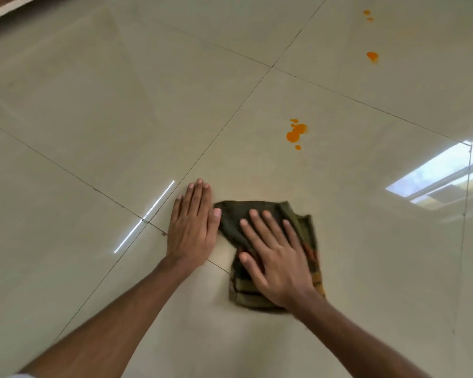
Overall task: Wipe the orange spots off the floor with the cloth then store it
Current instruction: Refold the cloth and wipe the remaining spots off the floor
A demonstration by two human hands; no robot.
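Observation:
A dark green cloth [302,230] with orange and brown stripes lies crumpled on the glossy beige tiled floor [93,118]. My right hand [275,255] presses flat on top of it, fingers spread. My left hand [193,225] rests flat on the bare tile just left of the cloth, its thumb touching the cloth's edge. A cluster of orange spots [296,133] sits on the tile beyond the cloth. A single orange spot [372,56] lies farther away at the upper right, and two small orange spots [367,15] lie near the top edge.
Dark grout lines cross the floor between the large tiles. A bright window reflection [443,175] shines on the tile at the right. A white and brown edge of furniture or wall [0,9] shows in the top left corner.

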